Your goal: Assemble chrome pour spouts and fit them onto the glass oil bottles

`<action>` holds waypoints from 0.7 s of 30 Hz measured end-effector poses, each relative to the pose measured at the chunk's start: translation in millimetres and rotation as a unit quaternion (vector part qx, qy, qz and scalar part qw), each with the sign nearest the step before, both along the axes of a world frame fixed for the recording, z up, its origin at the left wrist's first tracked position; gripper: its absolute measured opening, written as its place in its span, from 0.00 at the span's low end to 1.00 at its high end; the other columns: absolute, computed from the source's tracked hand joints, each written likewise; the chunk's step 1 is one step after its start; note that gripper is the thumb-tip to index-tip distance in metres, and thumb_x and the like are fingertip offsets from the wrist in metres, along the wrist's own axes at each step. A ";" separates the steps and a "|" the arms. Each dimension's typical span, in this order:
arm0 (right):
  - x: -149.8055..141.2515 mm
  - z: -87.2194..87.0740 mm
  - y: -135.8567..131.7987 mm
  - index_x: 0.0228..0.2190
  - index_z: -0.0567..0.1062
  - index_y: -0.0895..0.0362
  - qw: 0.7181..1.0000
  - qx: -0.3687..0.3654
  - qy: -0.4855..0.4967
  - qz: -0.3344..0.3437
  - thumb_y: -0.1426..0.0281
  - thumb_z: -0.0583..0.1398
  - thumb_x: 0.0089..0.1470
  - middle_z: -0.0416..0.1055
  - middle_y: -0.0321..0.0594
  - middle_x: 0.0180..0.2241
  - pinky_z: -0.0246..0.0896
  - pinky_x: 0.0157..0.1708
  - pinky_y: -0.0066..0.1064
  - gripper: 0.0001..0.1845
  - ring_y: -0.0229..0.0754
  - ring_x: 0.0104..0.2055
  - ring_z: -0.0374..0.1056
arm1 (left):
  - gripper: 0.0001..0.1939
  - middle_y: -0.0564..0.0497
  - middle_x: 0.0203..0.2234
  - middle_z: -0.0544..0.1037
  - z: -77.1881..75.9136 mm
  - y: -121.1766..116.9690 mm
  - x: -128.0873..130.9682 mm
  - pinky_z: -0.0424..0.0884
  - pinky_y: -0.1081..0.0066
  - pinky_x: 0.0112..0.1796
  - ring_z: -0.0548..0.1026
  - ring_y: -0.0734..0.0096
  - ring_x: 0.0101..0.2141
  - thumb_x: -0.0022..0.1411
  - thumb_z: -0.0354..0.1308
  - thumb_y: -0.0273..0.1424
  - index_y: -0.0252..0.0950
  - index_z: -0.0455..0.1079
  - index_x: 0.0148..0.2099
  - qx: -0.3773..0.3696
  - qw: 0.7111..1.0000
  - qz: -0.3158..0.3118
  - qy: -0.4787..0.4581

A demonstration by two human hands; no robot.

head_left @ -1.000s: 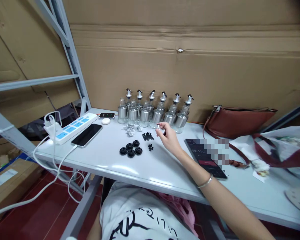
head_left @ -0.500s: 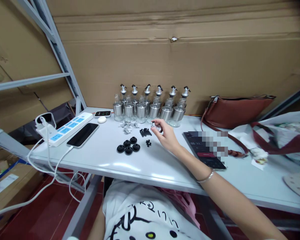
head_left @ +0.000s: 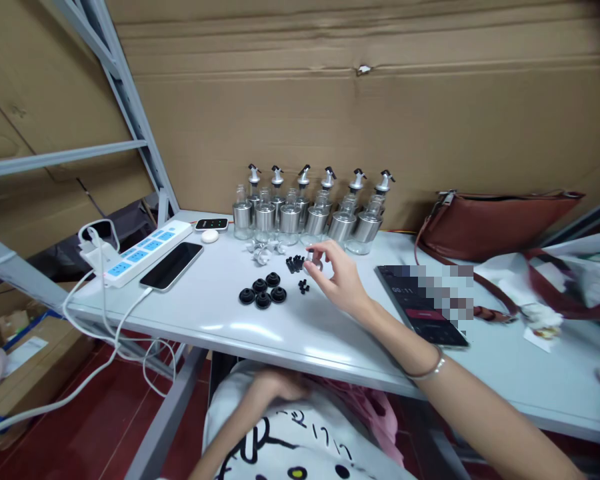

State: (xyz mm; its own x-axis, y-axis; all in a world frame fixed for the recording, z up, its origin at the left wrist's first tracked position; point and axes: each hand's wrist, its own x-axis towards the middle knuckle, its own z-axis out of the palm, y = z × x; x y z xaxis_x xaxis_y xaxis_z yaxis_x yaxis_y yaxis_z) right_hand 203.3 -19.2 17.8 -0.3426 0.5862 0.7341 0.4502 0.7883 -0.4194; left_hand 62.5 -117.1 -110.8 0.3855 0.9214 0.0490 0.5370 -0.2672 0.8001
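Note:
My right hand (head_left: pixel 339 277) is over the middle of the table, thumb and fingertips pinched on a small silver pourer cap (head_left: pixel 311 260) with a dark top; the fingers partly cover it. Beside it lie short black spouts (head_left: pixel 295 263) and a cluster of tiny black plugs (head_left: pixel 304 287). Farther left sit several round black stoppers (head_left: pixel 263 299) and a small group of silver pourer caps (head_left: pixel 261 255). My left hand (head_left: pixel 280 385) is low over my lap, in front of the table edge. Motion smears its fingers, and I cannot make out anything in it.
Open-necked glass bottles with steel sleeves (head_left: pixel 291 219) form a front row, with pourer-topped bottles (head_left: pixel 304 175) behind. To the left are a power strip (head_left: pixel 145 253), a phone (head_left: pixel 173 267) and cables. A tablet (head_left: pixel 420 307) and brown bag (head_left: pixel 500 227) lie right.
My left hand has come up into view over my lap. My right hand stays near the black spouts, still pinching the silver cap. The view has shifted slightly.

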 end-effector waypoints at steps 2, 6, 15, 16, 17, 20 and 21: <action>1.7 0.1 -2.8 0.37 0.67 0.56 1.000 -0.016 0.002 0.002 0.67 0.56 0.55 0.66 0.37 0.28 0.58 0.33 0.31 0.07 0.38 0.31 0.62 | 0.11 0.55 0.24 0.79 19.7 -9.7 11.8 0.72 0.72 0.25 0.79 0.61 0.26 0.40 0.68 0.27 0.43 0.76 0.30 -0.021 0.994 -0.109 0.013; 3.4 0.5 -8.6 0.30 0.65 0.55 0.998 -0.059 0.027 -0.008 0.65 0.59 0.52 0.67 0.35 0.25 0.59 0.31 0.30 0.08 0.37 0.27 0.62 | 0.18 0.49 0.40 0.79 89.0 -25.9 -3.0 0.74 0.70 0.37 0.78 0.62 0.38 0.57 0.57 0.38 0.42 0.70 0.51 -0.006 0.932 -0.354 -0.080; -2.2 -0.4 -18.3 0.23 0.64 0.56 0.983 -0.165 0.075 0.031 0.62 0.63 0.48 0.65 0.32 0.19 0.57 0.27 0.28 0.14 0.35 0.23 0.62 | 0.09 0.45 0.42 0.70 81.8 -6.1 -16.7 0.68 0.64 0.47 0.70 0.66 0.46 0.61 0.55 0.30 0.38 0.63 0.45 0.268 0.928 0.189 -0.177; -2.8 -0.9 -18.9 0.22 0.64 0.56 0.976 -0.199 0.079 0.046 0.62 0.62 0.48 0.65 0.32 0.19 0.56 0.25 0.28 0.14 0.35 0.22 0.62 | 0.13 0.44 0.45 0.68 76.6 -2.9 -14.7 0.68 0.63 0.48 0.68 0.65 0.48 0.61 0.55 0.30 0.38 0.62 0.48 0.281 0.928 0.193 -0.153; -3.4 -1.5 -19.3 0.22 0.64 0.56 0.966 -0.237 0.083 0.068 0.61 0.62 0.49 0.65 0.32 0.19 0.56 0.24 0.28 0.15 0.34 0.22 0.63 | 0.16 0.44 0.47 0.67 73.7 -0.6 -13.2 0.68 0.62 0.48 0.67 0.64 0.50 0.61 0.55 0.30 0.39 0.60 0.51 0.288 0.930 0.186 -0.133; -6.0 -4.0 -19.7 0.23 0.66 0.57 0.917 -0.353 0.102 0.153 0.61 0.64 0.46 0.67 0.31 0.20 0.57 0.24 0.27 0.15 0.34 0.21 0.64 | 0.18 0.44 0.48 0.65 74.0 1.0 -12.2 0.69 0.63 0.48 0.66 0.64 0.50 0.61 0.55 0.31 0.41 0.59 0.53 0.297 0.932 0.178 -0.107; -7.1 -4.9 -19.9 0.24 0.66 0.57 0.899 -0.384 0.113 0.177 0.61 0.65 0.44 0.68 0.31 0.20 0.58 0.24 0.27 0.16 0.33 0.20 0.65 | 0.18 0.45 0.47 0.65 75.1 0.6 -12.5 0.69 0.63 0.48 0.67 0.65 0.50 0.62 0.55 0.31 0.41 0.59 0.53 0.297 0.931 0.184 -0.108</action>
